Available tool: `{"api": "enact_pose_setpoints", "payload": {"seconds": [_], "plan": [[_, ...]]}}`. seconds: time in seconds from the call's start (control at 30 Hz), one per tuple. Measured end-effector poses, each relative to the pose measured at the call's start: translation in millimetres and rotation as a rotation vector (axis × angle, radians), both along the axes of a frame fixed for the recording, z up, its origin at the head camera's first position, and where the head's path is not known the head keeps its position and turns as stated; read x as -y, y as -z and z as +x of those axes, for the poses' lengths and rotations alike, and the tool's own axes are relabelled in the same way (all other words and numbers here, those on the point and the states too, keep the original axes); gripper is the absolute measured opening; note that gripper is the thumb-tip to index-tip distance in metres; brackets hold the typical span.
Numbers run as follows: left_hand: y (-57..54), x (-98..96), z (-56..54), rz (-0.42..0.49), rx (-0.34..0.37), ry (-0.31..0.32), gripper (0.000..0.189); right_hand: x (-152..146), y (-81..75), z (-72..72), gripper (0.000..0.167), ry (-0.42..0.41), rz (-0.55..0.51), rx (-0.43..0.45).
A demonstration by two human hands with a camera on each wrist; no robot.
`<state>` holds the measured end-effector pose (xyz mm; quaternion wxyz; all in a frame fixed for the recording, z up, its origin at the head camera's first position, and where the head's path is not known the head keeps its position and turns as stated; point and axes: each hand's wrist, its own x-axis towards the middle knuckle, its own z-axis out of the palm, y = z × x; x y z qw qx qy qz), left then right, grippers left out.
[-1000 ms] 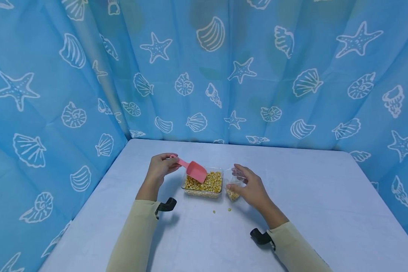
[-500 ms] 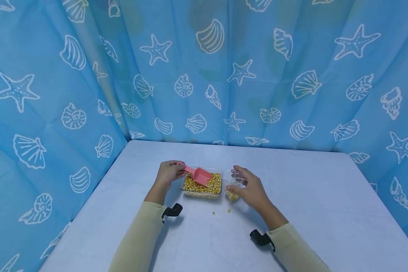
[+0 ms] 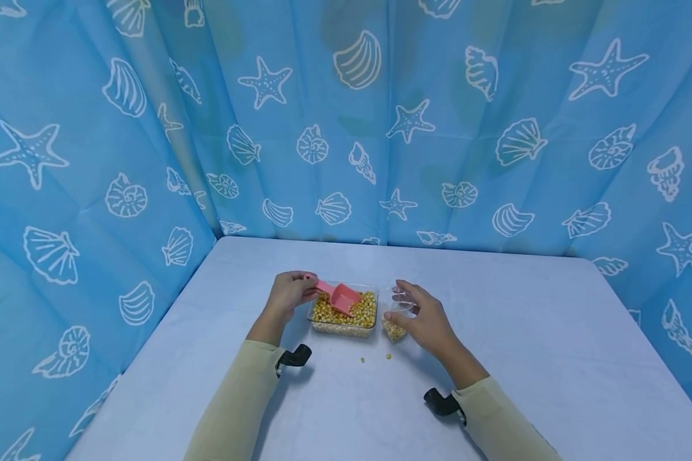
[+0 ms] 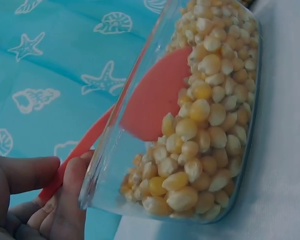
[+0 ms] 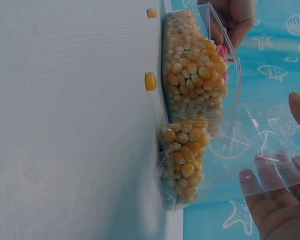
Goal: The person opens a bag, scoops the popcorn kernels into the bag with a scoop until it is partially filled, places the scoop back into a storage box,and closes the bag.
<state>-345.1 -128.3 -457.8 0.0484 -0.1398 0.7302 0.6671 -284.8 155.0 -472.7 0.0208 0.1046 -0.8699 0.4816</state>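
My left hand (image 3: 285,298) pinches the handle of a pink scoop (image 3: 344,298) between thumb and fingers. The scoop's blade dips into corn kernels (image 4: 205,135) inside a clear rectangular container (image 4: 101,175); in the left wrist view its edge is sunk among them. Just right of the container, my right hand (image 3: 429,320) holds the upper part of a clear plastic bag (image 5: 225,170). The thumb is on one side of the bag's mouth and the fingers are on the other, seen through the film. Kernels (image 5: 188,162) fill the bag's bottom, which rests on the table.
Two loose kernels lie on the white tablecloth (image 3: 496,333) in front of the container and bag. A blue curtain (image 3: 346,160) with white shells and starfish hangs behind the table and along its left side. Black wrist mounts (image 3: 296,356) stick out from both sleeves.
The left hand has moved right and slightly down, and the scoop has gone deeper into the container's kernels. The right hand and the bag have stayed nearly still.
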Motion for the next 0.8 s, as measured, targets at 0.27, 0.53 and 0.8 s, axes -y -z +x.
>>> {"api": "enact_pose_setpoints", "payload": {"seconds": [0.27,0.53,0.8], "plan": [[2.6,1.5,0.3,0.060,0.008,-0.030,0.028,0.1,-1.1,1.7,0.070,-0.003,-0.011,-0.020],[0.2,0.0,0.3,0.062,0.031,-0.033,0.026,-1.5,-0.2,1.4,0.071,-0.012,0.001,-0.023],[0.5,0.1,-1.4,0.117,0.033,-0.051,0.027,-2.0,-0.3,0.5,0.072,-0.011,0.000,-0.009]]}}
